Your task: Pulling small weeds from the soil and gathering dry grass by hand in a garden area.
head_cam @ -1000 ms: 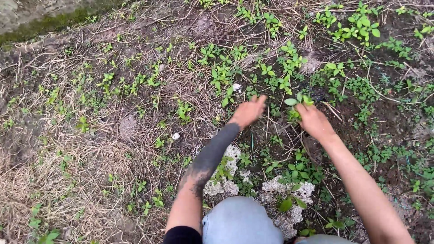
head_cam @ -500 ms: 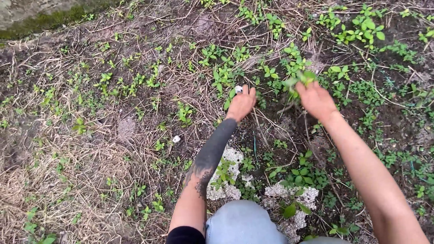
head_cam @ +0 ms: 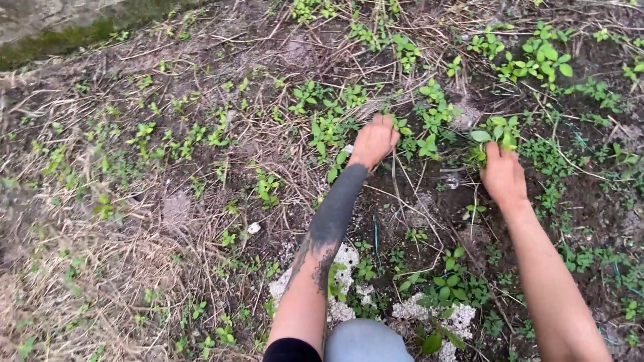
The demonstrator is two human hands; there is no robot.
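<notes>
- While we crouch over the soil, our left hand reaches down among a cluster of small green weeds, its fingers curled into the plants; whether they pinch a stem we cannot tell.
- Our right hand is closed on a leafy seedling, whose broad leaves stand just beyond the fingertips.
- Between the two hands lies dark bare soil crossed by dry straw stems.
- Nearer to us than both grips, white crumbly chunks sit on the ground beside more seedlings.
- Left of the left grip and well apart from it, a small white pebble lies among dry grass.
</notes>
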